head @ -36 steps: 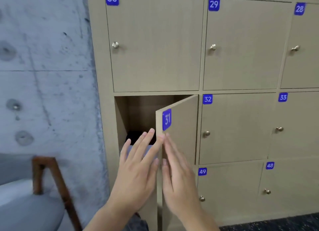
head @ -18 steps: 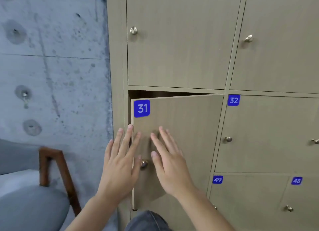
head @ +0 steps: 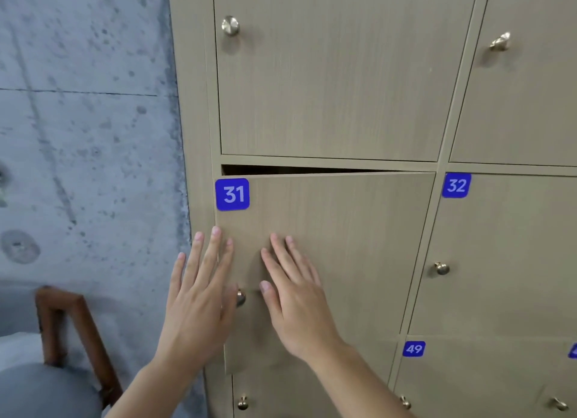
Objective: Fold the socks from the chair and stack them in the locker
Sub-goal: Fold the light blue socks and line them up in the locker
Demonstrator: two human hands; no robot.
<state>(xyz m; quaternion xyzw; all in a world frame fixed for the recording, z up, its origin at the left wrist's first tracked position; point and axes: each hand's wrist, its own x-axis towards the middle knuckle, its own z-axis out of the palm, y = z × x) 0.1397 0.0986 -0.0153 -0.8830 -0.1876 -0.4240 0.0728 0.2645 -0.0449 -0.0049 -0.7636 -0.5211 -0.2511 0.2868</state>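
Both my hands are flat and spread, fingers straight, with nothing pinched in either. My left hand (head: 199, 302) lies across the free left edge of the light-brown wood-grain locker door with the blue number 31 tag (head: 327, 245), its fingertips reaching over onto the frame beside that edge, and my right hand (head: 296, 299) presses its palm and fingers on the door face just to the right. The small round brass knob (head: 240, 297) peeks out between them, partly hidden behind my left hand. What matters for the push is where the gap sits: a thin dark wedge (head: 281, 169) shows along the top of the door, widest at the left and narrowing to nothing on the right, so I judge the hinges to be on the right and the left edge to stand a little proud of the frame. My left hand is the nearer one to that swinging edge, so pressure there, straight into the cabinet, should seat it best. The socks I cannot see; I take them to be inside locker 31 behind this door, though nothing in view shows it. The grey cushioned chair with the reddish-brown wooden frame (head: 78, 333) stands at lower left by the grey concrete wall (head: 84, 136), and no socks show on the part visible.
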